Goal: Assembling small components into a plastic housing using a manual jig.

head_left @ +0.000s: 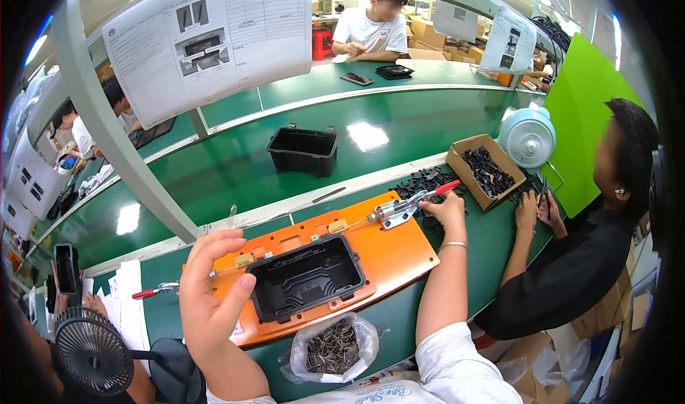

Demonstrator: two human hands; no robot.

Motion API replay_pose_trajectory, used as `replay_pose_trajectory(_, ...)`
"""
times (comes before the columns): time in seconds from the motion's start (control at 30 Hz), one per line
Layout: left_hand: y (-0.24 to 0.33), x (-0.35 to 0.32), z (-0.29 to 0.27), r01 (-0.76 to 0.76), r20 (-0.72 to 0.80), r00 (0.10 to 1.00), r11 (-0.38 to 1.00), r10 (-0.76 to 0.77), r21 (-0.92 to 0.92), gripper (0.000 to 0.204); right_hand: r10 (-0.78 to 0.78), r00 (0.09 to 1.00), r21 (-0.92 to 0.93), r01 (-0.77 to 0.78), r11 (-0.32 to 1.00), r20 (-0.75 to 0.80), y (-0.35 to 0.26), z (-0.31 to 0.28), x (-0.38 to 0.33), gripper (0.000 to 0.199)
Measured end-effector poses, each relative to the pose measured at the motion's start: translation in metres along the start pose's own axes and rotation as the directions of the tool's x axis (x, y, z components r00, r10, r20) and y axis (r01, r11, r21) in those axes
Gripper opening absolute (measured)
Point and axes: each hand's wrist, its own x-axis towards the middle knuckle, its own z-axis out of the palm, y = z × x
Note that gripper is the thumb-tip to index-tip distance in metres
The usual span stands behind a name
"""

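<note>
A black plastic housing sits open side up in an orange fixture plate on the green bench. My left hand is raised over the plate's left end with fingers curled and apart, holding nothing I can see. My right hand reaches to the far right, fingers resting on a heap of small black parts, just beside the red-handled toggle clamp on the plate's right corner. A second red-handled clamp sticks out at the plate's left.
A clear bag of dark screws lies at the near edge. Another black housing stands on the green conveyor. A cardboard box of black parts, a small white fan and a seated person are on the right. A black fan stands at lower left.
</note>
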Motion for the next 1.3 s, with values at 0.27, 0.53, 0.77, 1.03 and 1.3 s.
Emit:
replay_pose_trajectory(0.27, -0.001, -0.001, -0.001, -0.009, -0.018, 1.0, 1.0, 0.009, 0.008, 0.034, 0.048, 0.999, -0.113, -0.047, 0.992, 0.001, 0.002, 0.014, 0.0, 0.046)
replay_pose_trajectory(0.53, -0.001, -0.001, -0.001, 0.003, -0.012, 1.0, 1.0, -0.003, 0.017, 0.035, -0.053, 0.993, 0.013, 0.055, 0.998, -0.105, 0.023, 0.014, 0.013, 0.02)
replay_pose_trajectory(0.77, 0.001, 0.001, 0.0, -0.015, 0.004, 1.0, 0.999, 0.015, 0.036, 0.033, 0.014, 0.988, 0.14, 0.008, 0.99, -0.156, 0.045, -0.003, 0.024, 0.015)
replay_pose_trajectory(1.03, -0.002, -0.002, 0.01, -0.021, 0.075, 0.997, 1.0, 0.02, 0.006, 0.025, -0.194, 0.98, 0.533, 0.142, 0.834, 0.042, -0.031, -0.103, -0.043, 0.01)
replay_pose_trajectory(1.3, 0.004, -0.009, 0.05, 0.364, 0.427, 0.891, 0.806, -0.155, -0.466, 0.033, -0.9, 0.433, 0.679, 0.648, 0.346, 0.045, -0.164, -0.079, -0.175, 0.019)
